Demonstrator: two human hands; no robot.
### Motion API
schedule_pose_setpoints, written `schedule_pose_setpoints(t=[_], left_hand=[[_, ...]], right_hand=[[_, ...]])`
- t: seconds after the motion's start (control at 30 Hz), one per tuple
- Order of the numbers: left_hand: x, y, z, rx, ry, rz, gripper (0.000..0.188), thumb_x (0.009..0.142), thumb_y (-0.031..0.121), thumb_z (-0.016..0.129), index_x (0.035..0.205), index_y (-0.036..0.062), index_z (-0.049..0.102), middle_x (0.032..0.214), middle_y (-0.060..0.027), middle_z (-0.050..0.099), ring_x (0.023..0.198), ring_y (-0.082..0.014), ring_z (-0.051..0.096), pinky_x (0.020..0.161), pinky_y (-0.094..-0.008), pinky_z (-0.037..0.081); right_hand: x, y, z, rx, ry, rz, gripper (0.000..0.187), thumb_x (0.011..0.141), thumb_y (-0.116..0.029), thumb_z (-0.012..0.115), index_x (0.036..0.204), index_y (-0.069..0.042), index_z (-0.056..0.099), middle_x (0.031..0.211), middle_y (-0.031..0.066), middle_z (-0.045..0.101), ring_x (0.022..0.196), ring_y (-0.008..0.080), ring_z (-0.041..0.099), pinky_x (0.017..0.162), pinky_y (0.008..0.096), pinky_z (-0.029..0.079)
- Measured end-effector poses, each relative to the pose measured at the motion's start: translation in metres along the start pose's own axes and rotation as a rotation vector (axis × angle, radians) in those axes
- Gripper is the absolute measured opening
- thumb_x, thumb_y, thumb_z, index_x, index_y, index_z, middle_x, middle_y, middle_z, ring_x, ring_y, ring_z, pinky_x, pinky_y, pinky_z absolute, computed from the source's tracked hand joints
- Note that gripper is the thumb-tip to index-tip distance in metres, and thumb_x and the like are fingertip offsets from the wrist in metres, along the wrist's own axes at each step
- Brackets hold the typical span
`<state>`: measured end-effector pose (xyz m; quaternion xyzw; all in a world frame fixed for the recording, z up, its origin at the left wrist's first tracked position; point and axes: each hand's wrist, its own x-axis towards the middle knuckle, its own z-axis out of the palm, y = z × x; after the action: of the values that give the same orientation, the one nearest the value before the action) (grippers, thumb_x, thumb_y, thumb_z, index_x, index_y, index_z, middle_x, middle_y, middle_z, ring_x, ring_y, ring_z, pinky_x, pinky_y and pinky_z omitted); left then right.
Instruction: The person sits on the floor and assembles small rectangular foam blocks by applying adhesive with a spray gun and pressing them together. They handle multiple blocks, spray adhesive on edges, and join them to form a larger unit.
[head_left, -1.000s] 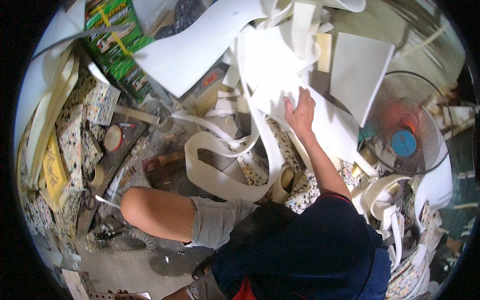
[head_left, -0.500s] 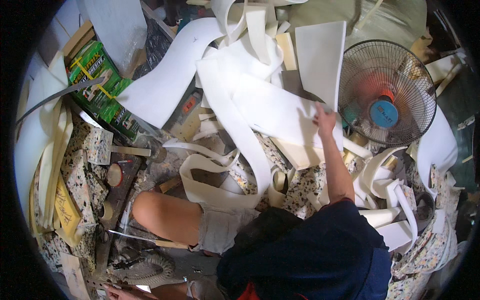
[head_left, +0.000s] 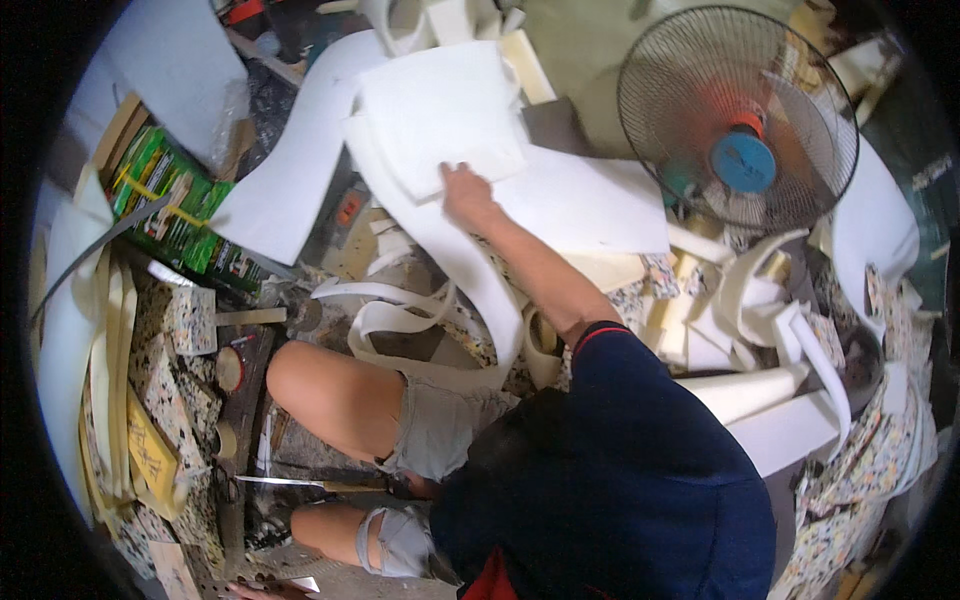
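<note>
Your right hand is pressing flat, fingers spread, on the white foam sheet at 12 o'clock, fan sitting at 2. Can't see your left hand.

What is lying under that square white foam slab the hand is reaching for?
Under the square foam slab that the right hand touches lie more white foam sheets and a long curved foam strip. Whatever sits beneath those layers is covered.
</note>
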<state>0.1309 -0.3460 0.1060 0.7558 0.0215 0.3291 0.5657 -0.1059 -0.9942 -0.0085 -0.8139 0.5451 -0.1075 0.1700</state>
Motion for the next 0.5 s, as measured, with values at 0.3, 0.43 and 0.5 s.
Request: schedule_pose_setpoints(t=[0.3,0.43,0.5], left_hand=[[-0.01,0.012,0.028,0.1,-0.128,0.021,0.042,0.093,0.034,0.074,0.118,0.0017,0.066,0.102,-0.0084,0.068,0.088,-0.0207,0.06,0.074,-0.0389,0.053],[-0.022,0.014,0.049,0.054,-0.18,0.056,0.041,0.093,0.035,0.074,0.118,0.002,0.066,0.101,-0.0081,0.067,0.088,-0.0206,0.059,0.073,-0.0388,0.053],[-0.028,0.016,0.059,0.02,-0.213,0.073,0.041,0.093,0.035,0.074,0.117,0.0022,0.066,0.101,-0.0079,0.067,0.088,-0.0205,0.059,0.073,-0.0387,0.052]], right_hand=[[-0.172,0.132,-0.017,0.175,0.373,0.405,0.055,0.092,-0.034,0.062,0.131,0.004,0.057,0.138,0.0288,0.054,0.128,0.0408,0.052,0.109,0.047,0.043],[-0.233,0.217,-0.027,-0.121,0.55,0.634,0.068,0.088,-0.031,0.064,0.137,0.013,0.047,0.142,0.0361,0.045,0.127,0.0512,0.045,0.111,0.0534,0.036],[-0.24,0.242,-0.028,-0.156,0.589,0.713,0.068,0.087,-0.032,0.065,0.136,0.012,0.048,0.139,0.0354,0.047,0.124,0.0501,0.046,0.111,0.0532,0.034]])
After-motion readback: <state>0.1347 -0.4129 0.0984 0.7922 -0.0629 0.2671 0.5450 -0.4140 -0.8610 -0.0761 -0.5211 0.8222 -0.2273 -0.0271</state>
